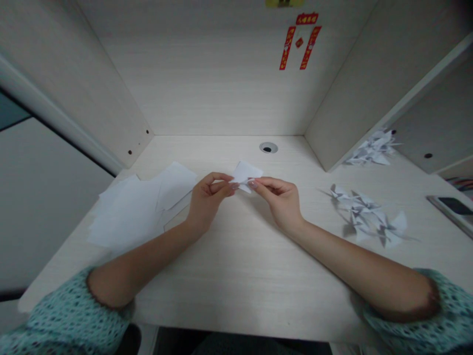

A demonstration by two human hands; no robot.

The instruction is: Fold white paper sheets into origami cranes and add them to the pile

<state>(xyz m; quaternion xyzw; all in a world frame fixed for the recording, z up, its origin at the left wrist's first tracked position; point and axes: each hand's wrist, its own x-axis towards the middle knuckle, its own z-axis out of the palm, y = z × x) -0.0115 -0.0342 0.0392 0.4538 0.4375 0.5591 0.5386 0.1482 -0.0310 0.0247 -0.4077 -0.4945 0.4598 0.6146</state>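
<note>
The left hand (207, 199) and right hand (277, 202) meet above the middle of a pale wood-grain desk (221, 291), both curled nearly closed, their thumbs and fingertips pinching a folded white paper piece (246, 173) between them. Its narrow folded strip runs roughly side to side between the fingertips, while its wider flap rises away from the person, leaning slightly right. Left of the left hand lies a loose spread of flat white sheets (129, 212), seemingly unfolded. Right of the right hand sits a heap of folded paper figures (365, 217), with a second heap (373, 149) farther out. Many pieces look already folded, and a good number of sheets remain flat.
</note>
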